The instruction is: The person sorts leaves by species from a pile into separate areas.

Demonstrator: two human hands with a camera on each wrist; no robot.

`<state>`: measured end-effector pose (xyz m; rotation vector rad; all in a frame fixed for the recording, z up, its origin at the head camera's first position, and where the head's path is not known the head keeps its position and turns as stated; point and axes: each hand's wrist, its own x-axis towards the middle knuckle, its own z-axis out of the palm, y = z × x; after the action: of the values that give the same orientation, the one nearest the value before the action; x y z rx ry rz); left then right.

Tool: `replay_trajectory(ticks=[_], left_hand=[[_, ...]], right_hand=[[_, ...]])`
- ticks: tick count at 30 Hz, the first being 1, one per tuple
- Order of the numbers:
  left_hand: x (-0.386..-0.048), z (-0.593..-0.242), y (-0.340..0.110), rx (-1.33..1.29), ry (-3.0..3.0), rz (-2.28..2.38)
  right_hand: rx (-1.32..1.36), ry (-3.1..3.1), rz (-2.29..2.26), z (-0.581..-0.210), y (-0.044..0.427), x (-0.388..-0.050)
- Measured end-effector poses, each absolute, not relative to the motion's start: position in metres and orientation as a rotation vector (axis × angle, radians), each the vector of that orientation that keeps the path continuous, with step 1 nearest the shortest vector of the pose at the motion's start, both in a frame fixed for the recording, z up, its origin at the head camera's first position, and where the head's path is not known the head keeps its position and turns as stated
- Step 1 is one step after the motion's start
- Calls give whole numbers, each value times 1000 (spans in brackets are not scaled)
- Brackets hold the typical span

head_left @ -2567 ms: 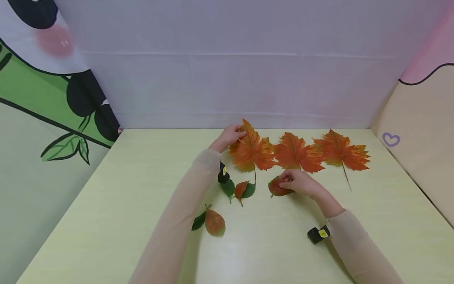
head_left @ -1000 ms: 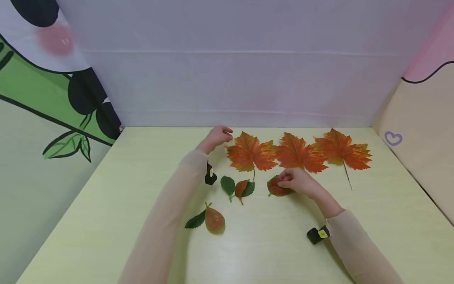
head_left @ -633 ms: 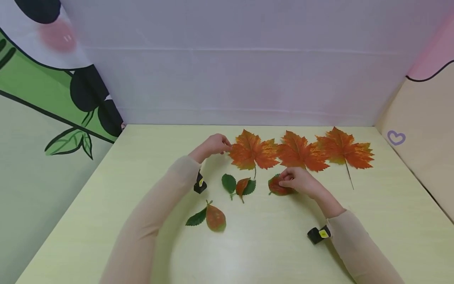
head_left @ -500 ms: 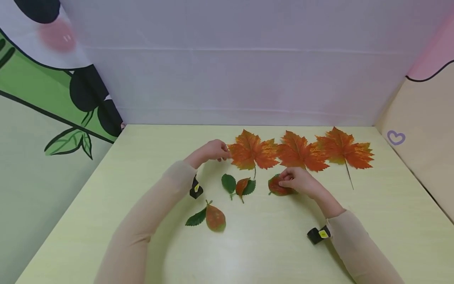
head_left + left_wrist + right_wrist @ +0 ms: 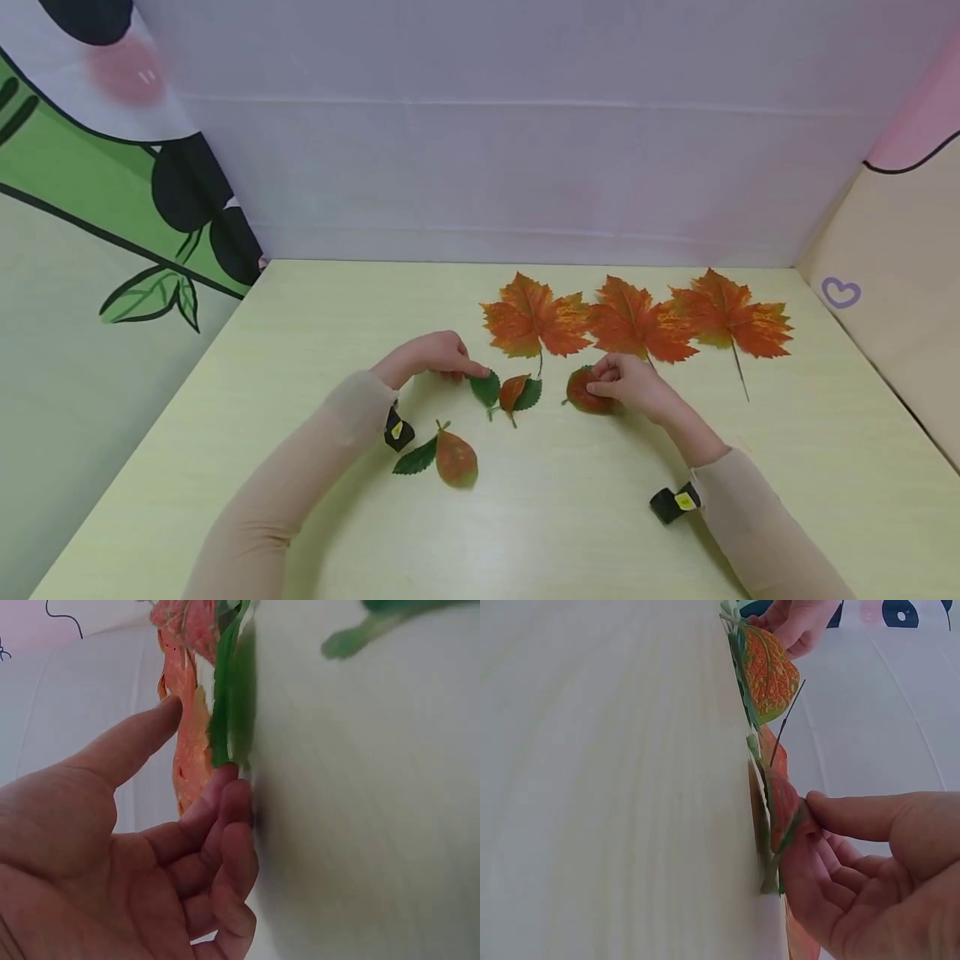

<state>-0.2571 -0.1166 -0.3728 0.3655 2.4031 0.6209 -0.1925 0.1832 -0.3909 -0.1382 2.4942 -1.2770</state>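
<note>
Head view gives me the spread: three orange, jagged, maple-shaped leaves, the first (image 5: 534, 317), the second (image 5: 637, 321) and the third (image 5: 731, 312), lie in a row along the back of the pale wooden table (image 5: 525, 533). I judge that row finished, since neither hand holds any of it. What remains looks to be the smaller leaves, less evenly scattered in front.

Nearest the left hand (image 5: 432, 354) lies a green, oval, saw-edged leaf (image 5: 485, 389); a fingertip touches its edge, but the left wrist view shows the thumb standing apart, so nothing is gripped there. Just beside it, a small curled red leaf (image 5: 512, 392) lies against a second green leaf (image 5: 529, 395). Closer to me, a pear-shaped, red-and-green leaf (image 5: 457, 461) sits next to a dark green pointed leaf (image 5: 417, 458). Further right, the right hand (image 5: 632, 385) pinches a rounded, dark red leaf (image 5: 587, 392) between thumb and fingers, low at the table.

The right hand covers part of that red leaf, and green shows at its far edge; whether that is a separate leaf underneath, I can't tell. The second maple-shaped leaf's stem is mostly hidden behind the same hand. Whether the maple-shaped leaves overlap or merely touch is unclear, and both wrist views cut the nearby leaves off.
</note>
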Motion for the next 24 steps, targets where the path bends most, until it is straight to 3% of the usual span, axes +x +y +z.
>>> replay_trajectory(ticks=[24], left_hand=[[-252, -382, -128, 183, 2314, 1107]], right_hand=[[-47, 2320, -1477, -399, 183, -195]])
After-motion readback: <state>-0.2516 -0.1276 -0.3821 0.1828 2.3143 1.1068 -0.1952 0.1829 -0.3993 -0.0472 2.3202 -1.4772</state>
